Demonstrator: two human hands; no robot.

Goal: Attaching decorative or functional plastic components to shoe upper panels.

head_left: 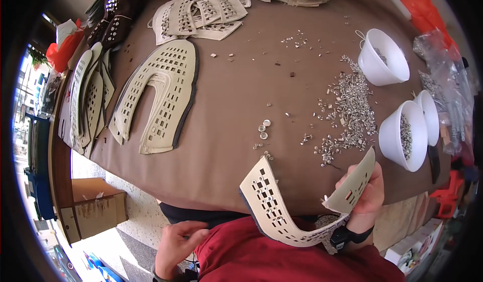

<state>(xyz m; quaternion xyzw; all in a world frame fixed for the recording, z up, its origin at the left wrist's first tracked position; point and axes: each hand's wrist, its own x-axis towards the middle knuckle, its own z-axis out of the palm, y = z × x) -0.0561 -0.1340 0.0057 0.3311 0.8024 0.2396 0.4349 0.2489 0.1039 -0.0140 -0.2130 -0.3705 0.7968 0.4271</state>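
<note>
A cream U-shaped perforated leather piece [274,201], perhaps a shoe upper, hangs over the table's near edge and my lap. Several shiny studs show among the slots on its left arm. Closed around its raised right end is my right hand [373,189], with some fingers hidden behind the leather. My left hand [182,239] rests beside the red shirt, away from the piece, its fingers loosely stretched and holding nothing visible. Just beyond the piece lie a few round metal caps [263,129]. A spread heap of small silver studs [352,103] covers the table's right side.
White cups [385,63], tipped on their sides, stand at the right, with another cup [397,146] holding studs. Stacked perforated pieces [171,81] lie left, more pieces [201,13] at the back. Dark studded pieces [113,23] sit far left. A cardboard box [98,206] is below the table's edge.
</note>
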